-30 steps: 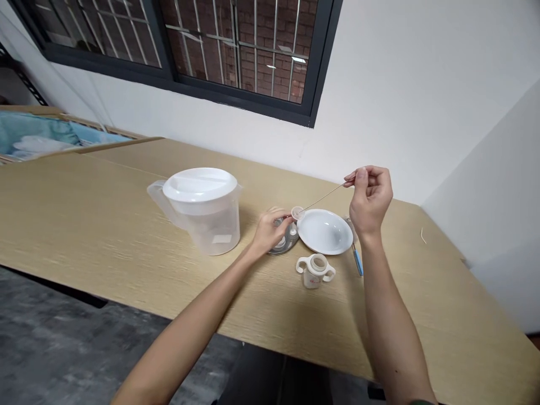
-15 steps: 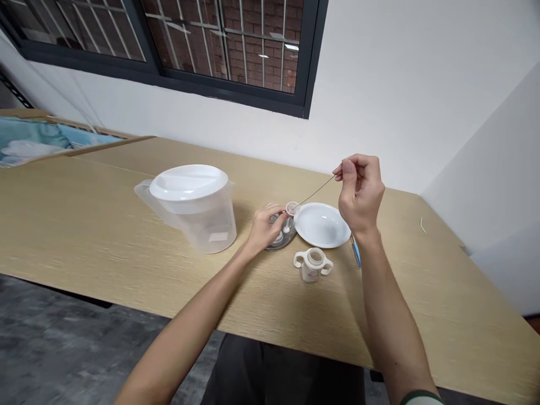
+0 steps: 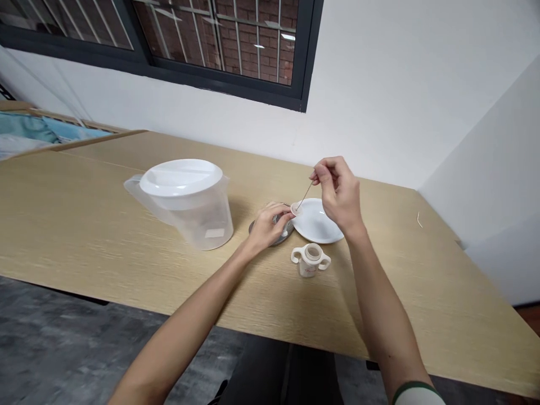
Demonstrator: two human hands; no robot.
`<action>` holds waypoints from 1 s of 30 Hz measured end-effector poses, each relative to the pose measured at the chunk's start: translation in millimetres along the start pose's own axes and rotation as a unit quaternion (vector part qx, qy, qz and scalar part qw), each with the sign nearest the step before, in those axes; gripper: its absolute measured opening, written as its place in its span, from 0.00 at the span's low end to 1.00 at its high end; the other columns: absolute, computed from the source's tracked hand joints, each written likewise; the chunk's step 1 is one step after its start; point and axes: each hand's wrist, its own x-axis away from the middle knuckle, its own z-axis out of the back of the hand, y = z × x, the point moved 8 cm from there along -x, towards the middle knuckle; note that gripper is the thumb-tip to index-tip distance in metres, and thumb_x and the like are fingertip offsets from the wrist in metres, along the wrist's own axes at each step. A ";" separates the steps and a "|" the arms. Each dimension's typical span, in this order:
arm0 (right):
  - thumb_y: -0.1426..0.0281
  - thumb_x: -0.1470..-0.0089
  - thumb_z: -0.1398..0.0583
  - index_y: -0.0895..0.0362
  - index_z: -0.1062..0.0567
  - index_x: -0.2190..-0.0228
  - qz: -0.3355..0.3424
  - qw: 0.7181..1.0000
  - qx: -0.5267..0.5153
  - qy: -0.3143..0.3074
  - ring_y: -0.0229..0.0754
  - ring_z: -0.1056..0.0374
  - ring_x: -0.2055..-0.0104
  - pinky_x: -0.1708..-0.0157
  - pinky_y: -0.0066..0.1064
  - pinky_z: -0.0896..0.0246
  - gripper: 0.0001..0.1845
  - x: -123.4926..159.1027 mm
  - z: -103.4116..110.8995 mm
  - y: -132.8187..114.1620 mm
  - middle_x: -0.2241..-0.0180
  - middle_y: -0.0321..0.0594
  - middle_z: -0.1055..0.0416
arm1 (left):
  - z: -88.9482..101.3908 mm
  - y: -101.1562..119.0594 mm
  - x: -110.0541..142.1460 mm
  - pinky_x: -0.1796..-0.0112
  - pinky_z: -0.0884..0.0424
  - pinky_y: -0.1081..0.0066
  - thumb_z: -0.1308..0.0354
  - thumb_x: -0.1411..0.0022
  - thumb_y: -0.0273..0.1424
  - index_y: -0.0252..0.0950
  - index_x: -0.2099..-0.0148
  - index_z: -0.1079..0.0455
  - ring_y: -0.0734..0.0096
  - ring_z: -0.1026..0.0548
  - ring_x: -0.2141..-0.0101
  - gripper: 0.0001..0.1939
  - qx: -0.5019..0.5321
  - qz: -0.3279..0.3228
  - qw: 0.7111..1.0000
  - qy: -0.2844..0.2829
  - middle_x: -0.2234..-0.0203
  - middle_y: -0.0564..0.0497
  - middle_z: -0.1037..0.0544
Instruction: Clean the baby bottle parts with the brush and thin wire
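Note:
My left hand (image 3: 266, 224) pinches a small round translucent cap (image 3: 296, 209) above a little metal dish (image 3: 272, 232). My right hand (image 3: 337, 191) is raised just right of it, fingers pinched on a thin wire (image 3: 304, 195) whose lower end reaches into the cap. Behind and under my right hand lies a white plate (image 3: 314, 226). A small white two-handled cup (image 3: 311, 260) stands in front of the plate, near both hands.
A clear plastic jug with a white lid (image 3: 182, 199) stands left of the hands on the wooden table (image 3: 84, 225). A small stick (image 3: 419, 219) lies at the far right. An open cardboard box with blue cloth (image 3: 37, 132) sits at the far left. White walls close off the back and right.
My right hand has moved left and down towards the cap, so the visible wire between hand and cap is much shorter. My left hand keeps its pinch on the cap.

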 end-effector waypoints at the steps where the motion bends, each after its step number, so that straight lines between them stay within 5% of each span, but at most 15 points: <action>1: 0.55 0.34 0.46 0.52 0.32 0.65 -0.006 1.000 -0.006 -0.011 0.35 0.30 0.68 0.63 0.29 0.34 0.15 1.0 -5.7 2.0 0.70 0.33 0.29 | -0.3 -0.9 0.4 0.54 0.30 0.64 0.42 0.36 0.34 0.39 0.62 0.22 0.63 0.23 0.61 0.08 -0.004 0.005 1.000 0.001 0.64 0.48 0.17; 9: 0.61 0.34 0.46 0.54 0.30 0.67 -0.056 0.995 0.029 -0.070 0.38 0.30 0.65 0.60 0.31 0.36 0.12 7.7 -31.2 31.2 0.68 0.36 0.25 | 6.0 -17.8 0.6 0.56 0.30 0.66 0.41 0.38 0.36 0.37 0.61 0.20 0.64 0.24 0.63 0.10 0.004 0.066 0.997 0.038 0.64 0.48 0.18; 17: 0.69 0.38 0.44 0.54 0.30 0.70 -0.033 0.985 0.094 -0.142 0.42 0.33 0.61 0.56 0.33 0.39 0.08 20.6 -61.1 43.7 0.66 0.39 0.27 | 18.4 -20.1 -3.6 0.57 0.29 0.67 0.40 0.40 0.40 0.35 0.62 0.21 0.64 0.24 0.64 0.14 0.022 0.081 0.994 0.067 0.65 0.48 0.17; 30: 0.51 0.34 0.47 0.52 0.34 0.64 -0.054 0.996 -0.073 0.028 0.33 0.32 0.70 0.66 0.27 0.35 0.17 0.6 -3.9 12.2 0.70 0.33 0.31 | 12.0 5.8 0.6 0.59 0.28 0.67 0.40 0.37 0.37 0.37 0.63 0.21 0.67 0.22 0.65 0.10 0.011 0.020 1.000 0.017 0.67 0.50 0.17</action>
